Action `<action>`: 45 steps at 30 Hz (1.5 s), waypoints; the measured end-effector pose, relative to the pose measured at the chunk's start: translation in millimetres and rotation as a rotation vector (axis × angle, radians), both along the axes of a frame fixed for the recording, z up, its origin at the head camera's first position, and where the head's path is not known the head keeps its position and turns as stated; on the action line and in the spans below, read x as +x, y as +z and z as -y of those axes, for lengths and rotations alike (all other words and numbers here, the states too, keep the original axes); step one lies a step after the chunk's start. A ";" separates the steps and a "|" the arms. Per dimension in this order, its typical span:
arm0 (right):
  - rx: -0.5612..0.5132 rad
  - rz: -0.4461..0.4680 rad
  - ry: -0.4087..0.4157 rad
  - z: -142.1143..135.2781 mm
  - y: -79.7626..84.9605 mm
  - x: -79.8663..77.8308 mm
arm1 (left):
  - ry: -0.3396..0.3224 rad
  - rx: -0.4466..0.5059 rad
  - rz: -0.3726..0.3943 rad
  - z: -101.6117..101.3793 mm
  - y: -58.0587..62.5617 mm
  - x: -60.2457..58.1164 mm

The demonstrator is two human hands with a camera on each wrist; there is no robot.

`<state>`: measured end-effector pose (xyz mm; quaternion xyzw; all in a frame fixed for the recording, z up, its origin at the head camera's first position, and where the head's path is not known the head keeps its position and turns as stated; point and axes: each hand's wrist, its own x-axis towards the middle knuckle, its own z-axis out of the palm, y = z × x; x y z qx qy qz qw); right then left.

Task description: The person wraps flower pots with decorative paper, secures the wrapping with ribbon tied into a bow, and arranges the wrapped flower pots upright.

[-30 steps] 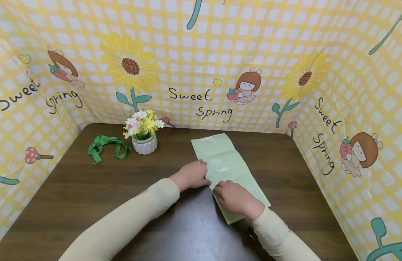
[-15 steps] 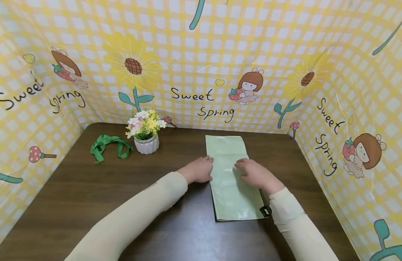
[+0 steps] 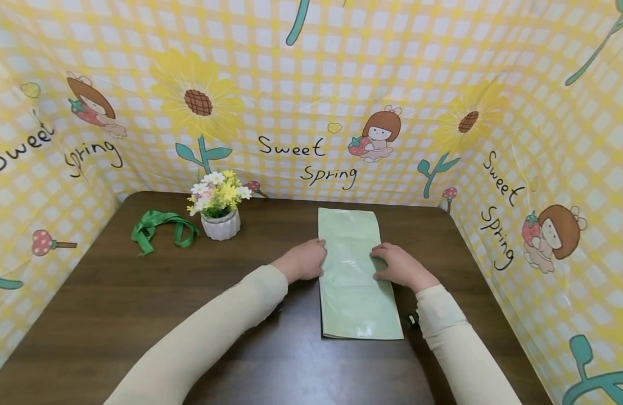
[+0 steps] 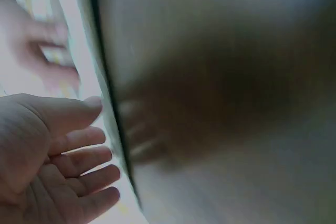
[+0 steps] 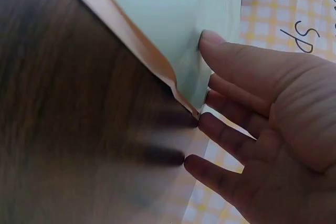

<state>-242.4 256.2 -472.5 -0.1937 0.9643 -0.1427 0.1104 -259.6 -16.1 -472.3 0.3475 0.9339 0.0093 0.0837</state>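
Green sheet [image 3: 352, 298], hands [image 3: 303, 261] [image 3: 401, 265] at edges, flowerpot [image 3: 221, 225] apart

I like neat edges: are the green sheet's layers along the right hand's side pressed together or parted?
Parted in places: the right wrist view shows a brownish gap between the green sheet's top layer and a paler strip.

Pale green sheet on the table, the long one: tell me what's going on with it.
A person is handling the pale green sheet, which lies flat on the dark wooden table, its long side running away from them. Their left grip is at its left edge, and their right grip is at the right edge, with the thumb on top. Over to the left, a white pot of flowers and a green ribbon sit untouched.
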 end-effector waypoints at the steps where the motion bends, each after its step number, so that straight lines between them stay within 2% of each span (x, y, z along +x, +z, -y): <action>1: -0.009 0.010 -0.006 0.9 -0.3 -0.1 | -0.004 0.015 -0.027 -1.4 1.0 8.9; 3: -0.013 0.015 -0.004 2.2 -0.8 0.1 | -0.012 0.039 -0.054 -5.6 3.5 28.3; 7: -0.006 0.007 -0.009 2.1 -1.2 1.7 | -0.013 0.016 0.001 -14.9 7.7 61.6; 9: -0.010 0.000 -0.012 0.3 -1.8 2.2 | -0.005 -0.028 -0.006 -17.5 8.0 69.5; 11: -0.030 0.008 -0.010 -2.1 -2.1 2.4 | -0.007 -0.061 -0.027 -19.0 7.6 72.5; 15: -0.065 0.014 -0.018 -10.1 1.0 5.6 | -0.010 -0.072 -0.049 -20.1 6.9 71.4; 22: -0.029 0.034 -0.151 -31.7 13.0 31.3 | -0.045 -0.100 -0.060 -22.5 9.8 69.5; 28: 0.006 0.041 -0.163 -32.5 5.8 45.3 | -0.040 -0.078 -0.072 -20.4 8.1 65.0; 36: -0.036 0.011 -0.214 -31.3 -3.0 46.7 | 0.018 -0.027 0.051 -24.4 10.8 52.5; 38: -0.046 0.017 -0.235 -31.6 -4.0 47.3 | 0.023 -0.021 0.056 -28.0 12.8 49.0; 42: -0.065 0.018 -0.275 -31.9 -4.6 48.6 | -0.042 -0.027 -0.032 -45.4 18.5 41.7; 44: -0.068 0.016 -0.285 -31.3 -4.3 47.8 | -0.118 -0.035 -0.090 -57.9 20.0 37.3; 45: -0.068 0.011 -0.286 -31.2 -4.2 47.4 | -0.177 -0.036 -0.116 -65.6 20.1 35.5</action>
